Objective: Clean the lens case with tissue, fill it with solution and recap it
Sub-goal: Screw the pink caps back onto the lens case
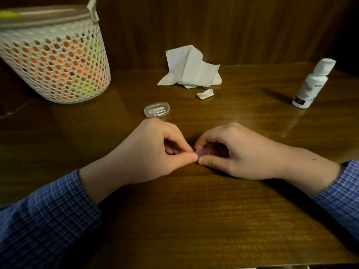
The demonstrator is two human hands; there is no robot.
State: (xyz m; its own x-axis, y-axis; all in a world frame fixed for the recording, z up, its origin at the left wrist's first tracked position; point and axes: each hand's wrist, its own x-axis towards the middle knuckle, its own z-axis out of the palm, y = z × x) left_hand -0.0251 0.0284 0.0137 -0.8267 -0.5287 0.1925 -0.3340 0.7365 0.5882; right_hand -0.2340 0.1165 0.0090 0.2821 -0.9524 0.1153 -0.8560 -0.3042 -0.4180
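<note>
The lens case (pixel 202 152) is a small pink-purple piece, mostly hidden, near the middle of the wooden table (pixel 194 220). It sits between the 2 hands, which meet over it and rest on the table surface. The left hand (pixel 153 150) comes from 8 o'clock and pinches the left end of the case between thumb and curled fingers. The right hand (pixel 235 152) comes from 4 o'clock and grips the right end, with the thumb under and the fingers curled over the top. If the caps are on the case, I cannot tell, because the fingers cover it. Both arms wear blue checked sleeves (pixel 44 216).

At 12 o'clock from the hands, near the back edge of the table, lies a crumpled white tissue (pixel 191 68). Just in front of it is a small wad of white tissue (pixel 205 94). At 11 o'clock from the hands, quite near the left hand but not touching it, lies a small clear oval box (pixel 157 110) with something white inside. At 2 o'clock, well apart from the hands, stands the white solution bottle (pixel 310 86), upright with its cap on. At 10 o'clock, far on the left, stands a white mesh basket (pixel 56 65) with a lid, and orange and yellow-green colours show through its holes.
</note>
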